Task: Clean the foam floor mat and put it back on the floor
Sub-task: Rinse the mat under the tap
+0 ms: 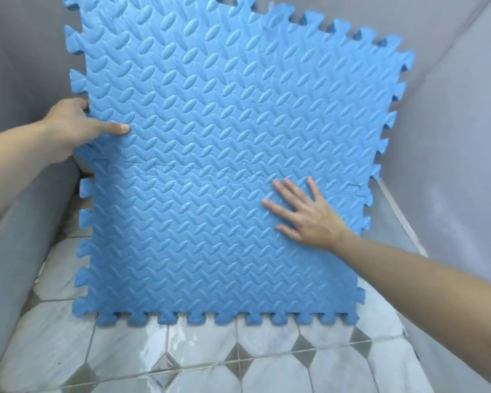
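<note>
Right hand [309,214] flat, fingers spread, on blue foam mat [210,165]; left hand [71,123] grip pinching mat's edge.

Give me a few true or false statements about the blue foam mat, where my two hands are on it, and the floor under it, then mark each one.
1. The foam mat stands up on its lower edge against the wall. True.
2. The right hand is clenched around the mat's top edge. False: it lies flat, fingers spread, on the mat's front face, towards the right.
3. The left hand grips the mat's left edge, with the thumb on the front. True.
4. The mat is red with a smooth surface. False: it is blue, with a raised leaf-like pattern and jigsaw-toothed edges.
5. The floor is carpeted. False: it has pale tiles with dark diamond insets and looks shiny.
</note>
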A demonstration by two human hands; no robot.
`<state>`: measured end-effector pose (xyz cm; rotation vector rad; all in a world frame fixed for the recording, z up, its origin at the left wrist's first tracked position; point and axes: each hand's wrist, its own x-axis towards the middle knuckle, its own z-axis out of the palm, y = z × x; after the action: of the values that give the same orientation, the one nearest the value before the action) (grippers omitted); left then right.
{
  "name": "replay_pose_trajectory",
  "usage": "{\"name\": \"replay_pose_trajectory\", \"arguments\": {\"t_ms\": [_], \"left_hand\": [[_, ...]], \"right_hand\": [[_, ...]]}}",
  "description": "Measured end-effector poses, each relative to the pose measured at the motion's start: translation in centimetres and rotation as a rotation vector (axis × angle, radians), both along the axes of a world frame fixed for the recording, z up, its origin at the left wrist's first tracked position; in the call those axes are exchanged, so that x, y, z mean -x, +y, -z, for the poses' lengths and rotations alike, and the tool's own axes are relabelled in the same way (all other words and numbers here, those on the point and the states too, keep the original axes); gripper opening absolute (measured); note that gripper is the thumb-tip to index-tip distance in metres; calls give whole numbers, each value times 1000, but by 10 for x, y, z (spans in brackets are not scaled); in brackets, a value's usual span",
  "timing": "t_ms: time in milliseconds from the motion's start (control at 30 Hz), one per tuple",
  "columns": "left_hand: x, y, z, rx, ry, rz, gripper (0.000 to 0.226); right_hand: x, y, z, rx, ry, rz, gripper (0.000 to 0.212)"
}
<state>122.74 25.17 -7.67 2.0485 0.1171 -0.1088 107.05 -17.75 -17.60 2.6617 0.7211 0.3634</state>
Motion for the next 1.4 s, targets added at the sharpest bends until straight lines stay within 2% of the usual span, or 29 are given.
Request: {"name": "replay_pose_trajectory", "arguments": {"t_ms": [33, 67, 100, 200, 300, 333, 400, 467, 533, 600, 667, 733, 767, 833, 867, 933, 1000, 1100, 1133, 1167, 1267, 1333, 1400], "left_hand": [[0, -1, 0, -16, -1, -10, 74], [-1, -1, 3, -42, -12, -34, 84], [-2, -2, 5, -78, -37, -65, 94], [14, -21, 16, -176, -201, -151, 101], [41, -46, 34, -406, -435, -156, 85], [44, -49, 39, -483, -499, -140, 78], [41, -51, 44, -585, -514, -130, 69], [39, -46, 41, -644, -473, -142, 68], [41, -42, 40, -768, -516, -71, 77], [43, -35, 42, -995, -629, 109, 91], [41, -31, 43, -1183, -714, 276, 97], [41, -30, 45, -1249, -725, 327, 99], [41, -29, 45, -1275, -714, 334, 99], [42, -24, 45, -1322, -711, 351, 98], [42, -23, 44, -1333, -718, 357, 97], [43, -22, 43, -1338, -723, 360, 97], [44, -23, 43, -1339, -714, 360, 97], [47, -23, 45, -1336, -675, 364, 96], [47, -22, 46, -1329, -667, 359, 96], [47, -22, 45, -1322, -661, 356, 96], [48, -22, 43, -1286, -643, 362, 94], [47, -23, 40, -1265, -624, 366, 94], [47, -25, 38, -1243, -609, 376, 93]], "right_hand": [[5, -31, -13, -70, -42, 202, 63], [17, -55, -18, -99, -44, 316, 67], [33, -73, -16, -84, -25, 330, 72], [92, -75, 17, 1, 67, 245, 86], [113, -27, 39, 33, 131, 113, 85], [104, -12, 38, 54, 144, 10, 83], [69, 3, 25, 139, 169, -216, 77], [20, 7, 3, 140, 95, -255, 67], [-21, 4, -25, 41, -30, -89, 65], [-37, 6, -41, -30, -76, 78, 74], [-29, 18, -29, -92, -126, 112, 79], [1, 37, 8, -102, -126, -6, 75], [23, 46, 32, -44, -60, -156, 73], [71, 57, 65, 184, 147, -500, 69], [86, 55, 70, 277, 214, -606, 66], [86, 37, 63, 327, 232, -654, 59], [55, 7, 38, 239, 99, -445, 58], [-17, -35, -51, -176, -199, 220, 68], [-37, -37, -89, -288, -302, 344, 72], [-55, -34, -129, -386, -405, 386, 73], [-93, 6, -239, -546, -701, 291, 72], [-112, 38, -282, -515, -807, 257, 81], [-129, 58, -296, -451, -801, 261, 90]]}}
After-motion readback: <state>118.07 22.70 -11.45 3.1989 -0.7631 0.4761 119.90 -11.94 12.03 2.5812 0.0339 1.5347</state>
